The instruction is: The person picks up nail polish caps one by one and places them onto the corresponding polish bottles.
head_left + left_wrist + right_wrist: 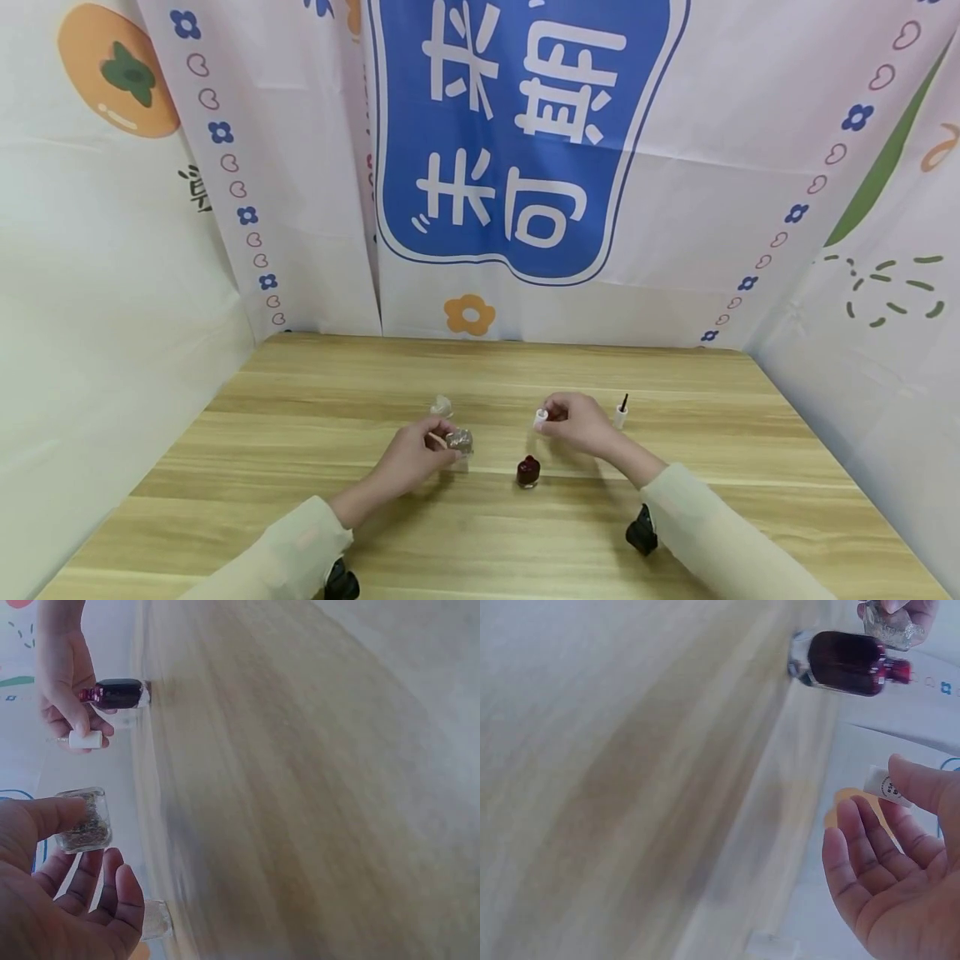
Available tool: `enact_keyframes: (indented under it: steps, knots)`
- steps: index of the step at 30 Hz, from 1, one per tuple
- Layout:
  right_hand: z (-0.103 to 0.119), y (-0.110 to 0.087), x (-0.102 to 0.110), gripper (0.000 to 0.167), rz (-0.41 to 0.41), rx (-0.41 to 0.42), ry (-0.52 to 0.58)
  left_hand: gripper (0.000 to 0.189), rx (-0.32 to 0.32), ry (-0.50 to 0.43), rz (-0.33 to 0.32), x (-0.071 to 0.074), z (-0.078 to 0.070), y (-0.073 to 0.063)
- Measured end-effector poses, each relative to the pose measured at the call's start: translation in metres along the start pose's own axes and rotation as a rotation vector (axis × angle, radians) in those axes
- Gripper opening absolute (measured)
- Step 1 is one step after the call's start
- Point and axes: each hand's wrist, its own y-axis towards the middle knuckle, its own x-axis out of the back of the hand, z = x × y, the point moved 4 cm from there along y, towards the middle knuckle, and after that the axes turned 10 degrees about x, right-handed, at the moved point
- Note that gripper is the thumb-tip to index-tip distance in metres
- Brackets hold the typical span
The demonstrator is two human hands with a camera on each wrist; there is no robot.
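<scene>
My left hand (416, 454) pinches a small clear bottle of glitter nail polish (94, 829) between thumb and fingers, above the table. In my right hand (579, 423), thumb and fingertips pinch a white nail polish cap (885, 785); the left wrist view shows a thin pale stem at its upper end. Between the hands, a dark red nail polish bottle (528, 472) stands uncapped on the table. Behind the left hand is another small pale bottle (441, 407). Beside the right hand, a second white cap (621, 415) stands with its dark brush upward.
The wood-grain table (315, 392) spreads around both hands. A printed white cloth (690, 275) hangs behind it, and similar cloth walls rise at both sides.
</scene>
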Motion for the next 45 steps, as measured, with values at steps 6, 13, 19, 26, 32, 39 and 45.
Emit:
enact_keyframes:
  steps: [6, 13, 19, 26, 32, 39, 45]
  knots:
    - [0.007, -0.005, 0.011, 0.013, -0.014, -0.014, 0.063, 0.023, 0.033, -0.050, 0.001, 0.003, -0.004, 0.000]
    - [0.017, -0.009, 0.024, 0.014, -0.032, -0.013, 0.147, 0.022, 0.002, -0.104, 0.020, 0.004, -0.010, -0.001]
    - [0.022, -0.016, 0.032, 0.014, -0.036, 0.010, 0.194, 0.023, -0.037, -0.135, 0.039, 0.003, -0.015, -0.003]
    - [0.029, -0.023, 0.039, 0.018, -0.045, 0.051, 0.177, 0.024, -0.066, -0.126, 0.035, 0.001, -0.022, -0.005]
    - [0.038, -0.030, 0.041, 0.017, -0.060, 0.073, 0.168, 0.025, -0.063, -0.138, 0.047, 0.000, -0.029, -0.007]
    - [0.047, -0.035, 0.039, 0.017, -0.075, 0.149, 0.149, 0.024, -0.076, -0.157, 0.040, 0.000, -0.037, -0.007]
    - [0.052, -0.038, 0.040, 0.015, -0.107, 0.225, 0.138, 0.025, -0.103, -0.167, 0.044, -0.001, -0.044, -0.005]
